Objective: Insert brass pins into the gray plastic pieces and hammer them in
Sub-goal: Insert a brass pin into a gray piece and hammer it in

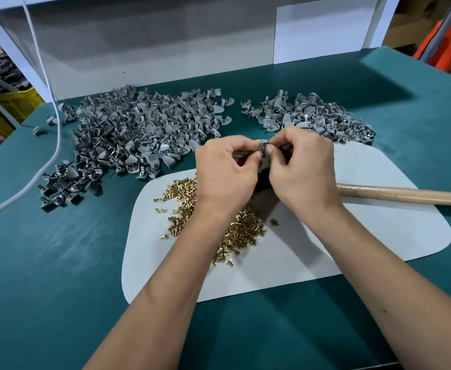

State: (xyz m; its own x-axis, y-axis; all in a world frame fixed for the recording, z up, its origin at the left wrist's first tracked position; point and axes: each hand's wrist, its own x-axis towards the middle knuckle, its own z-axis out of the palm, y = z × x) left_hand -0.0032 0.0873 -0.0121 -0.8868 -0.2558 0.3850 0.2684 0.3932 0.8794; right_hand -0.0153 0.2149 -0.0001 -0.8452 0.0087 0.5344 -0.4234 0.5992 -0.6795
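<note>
My left hand and my right hand meet above the white mat, fingertips together. Between them sits one gray plastic piece, pinched by my left thumb and fingers. My right fingertips press against that piece; a pin there is too small to make out. A heap of brass pins lies on the mat under my left wrist. A large pile of gray pieces spreads at the back left, a smaller pile at the back right. The hammer's wooden handle lies on the mat to the right, its head hidden behind my hands.
The bench has a green cover. A gray cable runs down across its left side. A white backboard closes the far edge. Yellow and orange crates stand beyond the bench on both sides.
</note>
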